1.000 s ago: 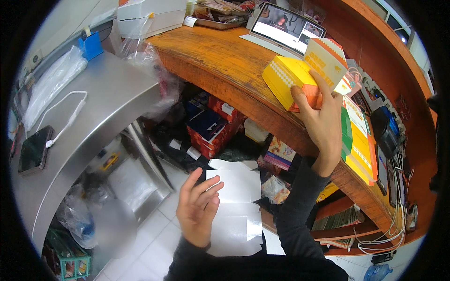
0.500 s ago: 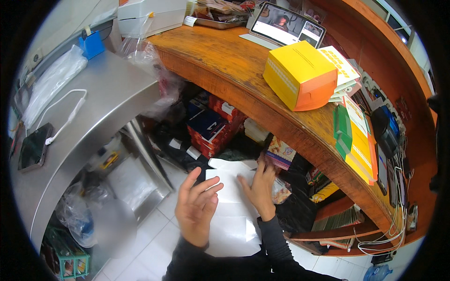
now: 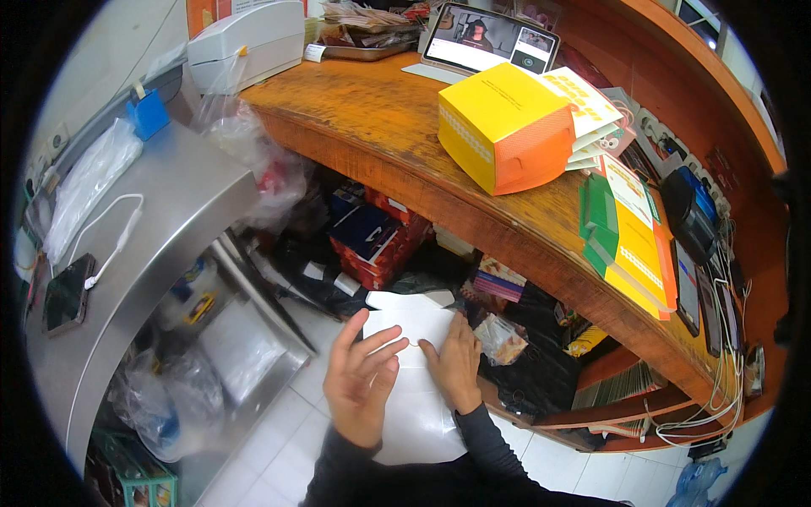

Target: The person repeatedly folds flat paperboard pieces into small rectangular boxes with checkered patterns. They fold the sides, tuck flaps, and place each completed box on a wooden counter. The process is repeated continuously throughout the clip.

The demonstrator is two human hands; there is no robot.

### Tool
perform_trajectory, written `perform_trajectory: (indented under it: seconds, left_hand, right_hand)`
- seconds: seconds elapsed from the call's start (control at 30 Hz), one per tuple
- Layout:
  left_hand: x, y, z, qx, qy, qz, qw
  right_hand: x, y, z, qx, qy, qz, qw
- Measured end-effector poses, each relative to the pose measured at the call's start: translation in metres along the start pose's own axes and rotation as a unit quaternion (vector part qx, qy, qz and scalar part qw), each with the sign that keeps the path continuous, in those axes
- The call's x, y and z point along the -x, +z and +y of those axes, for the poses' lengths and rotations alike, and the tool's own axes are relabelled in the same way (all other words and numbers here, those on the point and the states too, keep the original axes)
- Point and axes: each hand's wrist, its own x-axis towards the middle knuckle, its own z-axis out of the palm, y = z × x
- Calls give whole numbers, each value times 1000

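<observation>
Right hand (image 3: 454, 363): half-curled, grip unclear; white card (image 3: 417, 397) under thumb | left hand (image 3: 361, 384): loosely open, empty; card to right

My right hand (image 3: 456, 367) lies along the right edge of a white card sheet (image 3: 414, 427), its thumb on the face, while my left hand (image 3: 356, 393), fingers loosely spread, is raised at the left side. Ahead, the wooden counter (image 3: 363, 110) bears a yellow-and-orange box (image 3: 507, 101), green-and-yellow cartons (image 3: 629, 241) and a tablet (image 3: 486, 38); to my left, a phone (image 3: 68, 296) lies on the metal counter (image 3: 186, 190).
</observation>
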Motion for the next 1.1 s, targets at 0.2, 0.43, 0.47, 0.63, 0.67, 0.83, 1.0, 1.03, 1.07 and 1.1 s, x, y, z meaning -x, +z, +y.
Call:
perform_trajectory:
  seconds: [0.2,0.43,0.47,0.63,0.67,0.83,1.0,1.03,1.07,1.1]
  left_hand:
    - [3,2,2,-7,15,-3,1000]
    - [5,-4,3,-19,24,8,1000]
    - [4,-5,2,-26,23,12,999]
    - [-4,-12,-8,-281,112,95,948]
    - [-6,-12,-10,-285,108,121,945]
    - [-1,-13,-11,-118,-5,38,992]
    - [7,-4,-10,-211,50,10,976]
    - [7,0,-11,-232,69,7,970]
    - [7,2,-11,-274,107,7,956]
    - [5,5,-11,-271,160,-15,949]
  right_hand:
    - [1,-14,-3,-45,-45,81,995]
    - [-11,-27,14,-288,44,-19,956]
    - [-11,-30,16,-344,53,-26,937]
    - [-4,-64,13,-643,65,-98,757]
    - [-2,-75,11,-665,56,-104,737]
    - [0,-108,-10,-688,12,-33,725]
    - [7,-102,-40,-361,-54,245,898]
    - [9,-102,-43,-215,-72,312,923]
    - [14,-103,-47,-226,-79,332,912]
    - [16,-105,-48,-361,-103,252,892]
